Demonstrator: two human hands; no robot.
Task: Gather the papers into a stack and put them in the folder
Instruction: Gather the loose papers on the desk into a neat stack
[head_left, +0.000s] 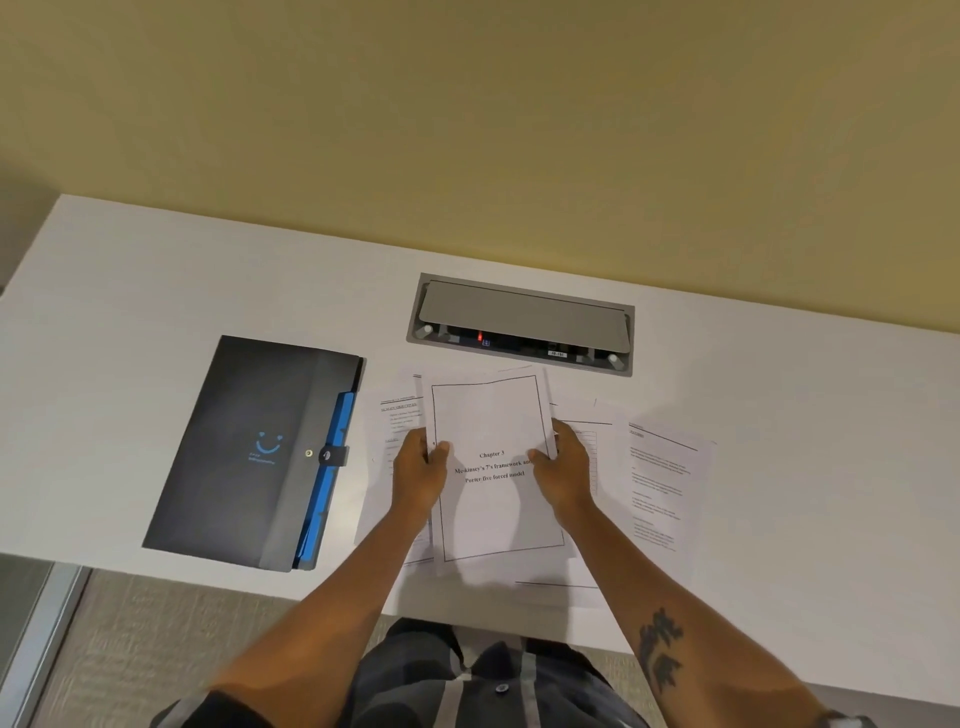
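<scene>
A dark shirt (498, 686) is seen closest, at the bottom edge. Above it, a big white desk (156, 270) is spread out under a yellow wall (467, 104).

A black folder (244, 452) is laid flat on the left, snapped shut, with blue tabs at its right edge. A grey box (522, 322) is set into the desk behind the papers.

The papers (660, 488) are scattered beside the folder, some overlapping. A small stack (493, 467) is held in the middle. Its left edge is pinched by the left hand (418, 473). Its right edge is pinched by the right hand (563, 467). Both thumbs are pressed on the top page.

The stack could be bent or dropped if it is squeezed unevenly. A loose sheet on the right could be missed. The folder must be opened first, or the papers could be crumpled against it.

The sheets under the stack are mostly hidden, so they cannot be counted. The small print cannot be read. The fingers behind the stack are not seen.
</scene>
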